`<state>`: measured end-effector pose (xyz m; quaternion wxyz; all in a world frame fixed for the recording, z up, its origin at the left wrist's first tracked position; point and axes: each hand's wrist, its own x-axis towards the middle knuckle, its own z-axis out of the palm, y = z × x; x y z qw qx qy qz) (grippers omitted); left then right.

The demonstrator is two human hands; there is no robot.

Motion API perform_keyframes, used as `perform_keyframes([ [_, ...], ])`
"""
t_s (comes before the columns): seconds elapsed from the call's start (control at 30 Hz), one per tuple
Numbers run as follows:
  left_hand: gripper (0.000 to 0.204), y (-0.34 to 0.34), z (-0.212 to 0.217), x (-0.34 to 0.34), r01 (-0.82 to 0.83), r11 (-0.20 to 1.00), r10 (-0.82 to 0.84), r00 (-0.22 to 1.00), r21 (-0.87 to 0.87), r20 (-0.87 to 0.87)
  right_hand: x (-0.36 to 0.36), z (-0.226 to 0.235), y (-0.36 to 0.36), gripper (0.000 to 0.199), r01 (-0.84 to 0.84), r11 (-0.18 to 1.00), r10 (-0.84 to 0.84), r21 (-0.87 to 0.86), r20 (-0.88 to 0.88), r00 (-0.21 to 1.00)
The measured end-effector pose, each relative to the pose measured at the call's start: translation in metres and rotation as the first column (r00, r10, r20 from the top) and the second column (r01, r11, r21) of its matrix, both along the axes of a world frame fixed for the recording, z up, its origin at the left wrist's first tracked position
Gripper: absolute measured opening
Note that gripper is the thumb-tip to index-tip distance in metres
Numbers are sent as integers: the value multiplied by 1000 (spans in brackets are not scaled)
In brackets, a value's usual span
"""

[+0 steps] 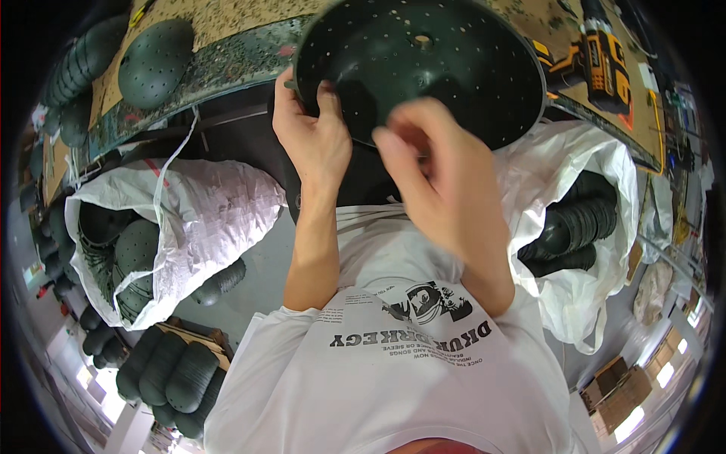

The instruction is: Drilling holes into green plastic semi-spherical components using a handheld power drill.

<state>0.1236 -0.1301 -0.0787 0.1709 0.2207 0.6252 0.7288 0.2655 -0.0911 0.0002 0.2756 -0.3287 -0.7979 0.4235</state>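
- Dark green bowl (431, 76): at the workbench's (227, 60) near edge, hollow facing the wearer, presumably for access to its drilled inner wall; bench support unclear.
- Left hand (314, 140): grasping the bowl's left rim, thumb inside, probably to steady it.
- Right hand (450, 178): before the bowl, blurred, fingers curled; cannot tell whether anything is pinched.
- Drill (603, 72): near the bench's right end, likely parked within reach.

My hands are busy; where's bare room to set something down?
Grey floor shows between the left sack and your shirt. The bench between the perforated dome and held perforated bowl has room, though its top is dark-flecked. Around the cordless drill, it's crowded.
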Motion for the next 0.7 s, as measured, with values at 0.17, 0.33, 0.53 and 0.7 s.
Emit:
perform_keyframes([
  [0.17, 22, -7, 1, 22, 27, 999, -36, 973, -44, -229, -39, -28, 34, 31, -160, 956, 97, 247, 248, 964],
  [0.33, 21, -7, 11, 31, -24, 996, -12, 913, -83, -409, -41, -15, 40, 28, -316, 896, 165, 312, 427, 889],
  [0.53, 26, -11, 10, 29, -50, 989, -21, 889, -141, -458, -50, -11, 41, 21, -332, 904, 169, 268, 490, 855],
  [0.7, 27, -12, 6, 26, -70, 990, 3, 880, -123, -475, -61, -24, 46, 26, -161, 973, 103, 168, 313, 944],
])
